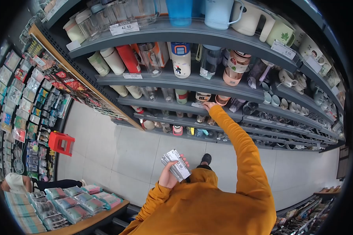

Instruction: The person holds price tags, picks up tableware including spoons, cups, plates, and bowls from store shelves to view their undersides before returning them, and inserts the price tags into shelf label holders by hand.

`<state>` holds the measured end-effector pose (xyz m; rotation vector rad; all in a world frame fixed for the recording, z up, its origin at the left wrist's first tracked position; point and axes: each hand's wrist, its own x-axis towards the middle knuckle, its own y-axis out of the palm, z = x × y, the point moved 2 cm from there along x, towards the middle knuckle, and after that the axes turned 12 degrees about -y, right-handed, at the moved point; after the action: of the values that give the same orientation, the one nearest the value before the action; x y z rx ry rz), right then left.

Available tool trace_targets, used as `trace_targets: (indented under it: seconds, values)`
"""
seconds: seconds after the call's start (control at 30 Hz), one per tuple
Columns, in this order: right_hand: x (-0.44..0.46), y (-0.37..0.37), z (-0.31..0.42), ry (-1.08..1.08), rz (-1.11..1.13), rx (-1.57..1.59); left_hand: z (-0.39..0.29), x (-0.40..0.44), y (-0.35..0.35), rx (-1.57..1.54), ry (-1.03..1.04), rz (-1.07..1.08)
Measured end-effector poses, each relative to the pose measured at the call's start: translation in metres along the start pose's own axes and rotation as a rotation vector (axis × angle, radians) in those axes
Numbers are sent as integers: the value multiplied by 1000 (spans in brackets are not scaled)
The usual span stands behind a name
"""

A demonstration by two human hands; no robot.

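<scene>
Mustard top (231, 203), price labels (177, 165) in left hand (168, 176), right hand (209, 105) at shelf (172, 104).

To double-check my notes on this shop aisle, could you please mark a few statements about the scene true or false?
1. The left hand holds a stack of price tags. True.
2. The right hand also holds the stack. False: it is at a shelf edge, apart from the stack.
3. The red stool stands on the floor. True.
4. The bright blue container is on the lowest shelf. False: it is on the uppermost visible shelf.
</scene>
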<state>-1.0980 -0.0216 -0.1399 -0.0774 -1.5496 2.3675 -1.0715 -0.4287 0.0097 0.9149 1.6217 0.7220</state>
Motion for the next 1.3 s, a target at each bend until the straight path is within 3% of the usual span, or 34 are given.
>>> trace_targets:
  seconds: [0.27,0.37,0.4,0.47,0.57,0.6,0.63,0.73,0.8,0.87,0.97,1.07,1.17,1.27,1.3]
  values:
    - [4,20,10,33,181,-321,6,-14,0,-25,-17,-1]
    - [-10,12,33,-73,112,-524,10,-23,-9,37,-31,-45]
    - [-17,11,41,-91,-12,-502,11,-26,-15,71,-36,-52]
    - [-19,30,31,-133,-171,-318,15,-29,-30,142,-56,-55]
    - [-65,21,93,-209,-559,-75,21,-33,-43,151,-91,-73]
    - [-90,-10,139,-175,-504,67,23,-34,-46,171,-102,-78]
    - [-110,12,145,-187,-590,200,26,-32,-53,211,-119,-67]
    - [-188,16,211,3,-424,490,34,-26,-65,290,-194,-68]
    - [-235,35,237,304,-305,782,36,-29,-65,318,-257,-111]
    - [-268,33,264,462,-316,1155,39,-30,-53,337,-230,-115]
    - [-301,27,276,590,-277,1355,47,-35,-33,430,-173,-116]
    - [-326,-7,285,576,-297,1553,74,-29,-27,480,-159,-122]
    - [-359,-38,286,380,-200,1356,120,-30,-14,518,-131,-149]
    - [-416,-41,270,316,-203,1262,179,-30,5,552,-128,-139]
    - [-435,-65,272,390,-225,1187,200,-30,10,546,-153,-133]
